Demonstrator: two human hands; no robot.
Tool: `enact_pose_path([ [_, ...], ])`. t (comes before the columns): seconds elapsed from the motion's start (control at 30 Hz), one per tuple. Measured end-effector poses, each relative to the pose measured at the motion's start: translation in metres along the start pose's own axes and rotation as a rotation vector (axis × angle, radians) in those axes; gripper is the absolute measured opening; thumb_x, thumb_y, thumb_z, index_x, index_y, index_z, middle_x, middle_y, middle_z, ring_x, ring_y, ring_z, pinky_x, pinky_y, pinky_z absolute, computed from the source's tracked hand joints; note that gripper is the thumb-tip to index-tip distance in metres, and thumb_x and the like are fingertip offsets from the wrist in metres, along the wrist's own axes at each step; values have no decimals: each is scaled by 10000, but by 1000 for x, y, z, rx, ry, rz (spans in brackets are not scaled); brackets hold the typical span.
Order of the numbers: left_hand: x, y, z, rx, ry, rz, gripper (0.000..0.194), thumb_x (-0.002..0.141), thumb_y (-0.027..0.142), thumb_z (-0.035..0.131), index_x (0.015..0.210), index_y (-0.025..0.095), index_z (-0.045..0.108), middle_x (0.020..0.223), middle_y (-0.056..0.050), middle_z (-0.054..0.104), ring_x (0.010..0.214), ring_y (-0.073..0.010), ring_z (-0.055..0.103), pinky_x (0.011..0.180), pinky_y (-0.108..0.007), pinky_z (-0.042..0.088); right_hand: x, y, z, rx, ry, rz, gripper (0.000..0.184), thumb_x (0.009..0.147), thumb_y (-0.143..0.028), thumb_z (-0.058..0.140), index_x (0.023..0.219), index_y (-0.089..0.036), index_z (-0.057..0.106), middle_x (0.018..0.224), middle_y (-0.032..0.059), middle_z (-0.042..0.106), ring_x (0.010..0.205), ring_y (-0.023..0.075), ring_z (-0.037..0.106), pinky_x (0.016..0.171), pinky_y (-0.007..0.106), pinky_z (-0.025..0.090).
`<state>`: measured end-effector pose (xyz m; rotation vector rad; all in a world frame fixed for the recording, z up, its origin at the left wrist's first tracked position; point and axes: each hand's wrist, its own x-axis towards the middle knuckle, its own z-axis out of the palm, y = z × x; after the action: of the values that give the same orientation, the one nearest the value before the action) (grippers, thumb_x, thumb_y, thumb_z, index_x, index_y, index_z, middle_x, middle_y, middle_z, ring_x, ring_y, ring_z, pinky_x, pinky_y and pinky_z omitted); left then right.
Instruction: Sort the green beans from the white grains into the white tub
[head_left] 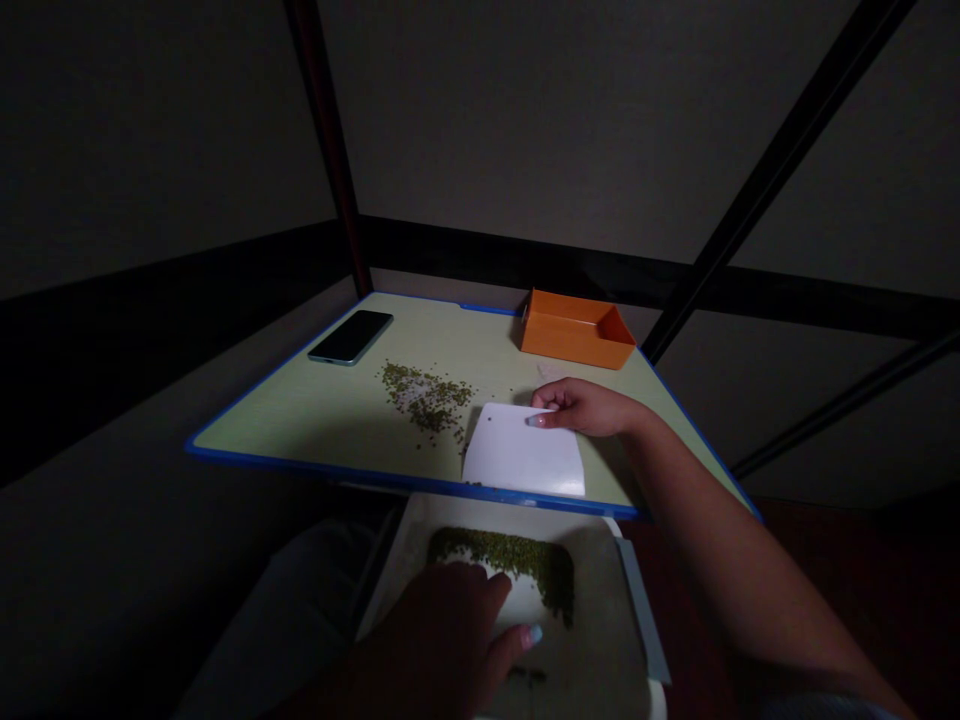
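Note:
My right hand (pixel 581 408) grips a flat white card-like scraper (pixel 521 455) by its upper right side, thumb on top. The scraper rests on the pale tabletop near its front edge, with a few dark grains on and beside it. To its left lies a scattered patch of small green grains (pixel 429 400), too small to name surely. My left hand (pixel 461 610) is over a white bin (pixel 600 590) below the table edge, thumb held apart from the fingers and nothing visible in it. More green grains (pixel 517 552) line the bin's far side; some fingertips are hidden.
The folding-style table (pixel 292 410) has a blue rim. A dark phone (pixel 351 337) lies at its back left, and an orange open box (pixel 574 340) stands at the back right. Grey strip material (pixel 643 610) runs along the bin's right edge. Panel walls surround the table.

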<state>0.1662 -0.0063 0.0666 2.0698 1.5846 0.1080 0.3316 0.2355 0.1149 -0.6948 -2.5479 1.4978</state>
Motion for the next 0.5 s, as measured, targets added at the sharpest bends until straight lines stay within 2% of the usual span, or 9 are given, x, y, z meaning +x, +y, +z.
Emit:
enact_pose_path([
  [0.33, 0, -2, 4, 12, 1, -4, 346, 912, 391, 591, 1140, 144, 672, 1108, -160, 688, 1044, -343, 640, 918, -511, 497, -1, 1, -1, 15, -1, -43, 397, 803, -537, 665, 730, -168, 539, 608, -54, 459, 570, 85, 390, 536, 231, 291],
  [0.5, 1, -7, 12, 6, 36, 23, 351, 912, 408, 584, 1140, 155, 666, 1095, -149, 688, 1031, -341, 641, 909, -517, 501, -2, -2, -3, -12, 154, -28, 410, 783, -555, 669, 732, -172, 529, 594, -64, 412, 541, 77, 352, 515, 238, 259],
])
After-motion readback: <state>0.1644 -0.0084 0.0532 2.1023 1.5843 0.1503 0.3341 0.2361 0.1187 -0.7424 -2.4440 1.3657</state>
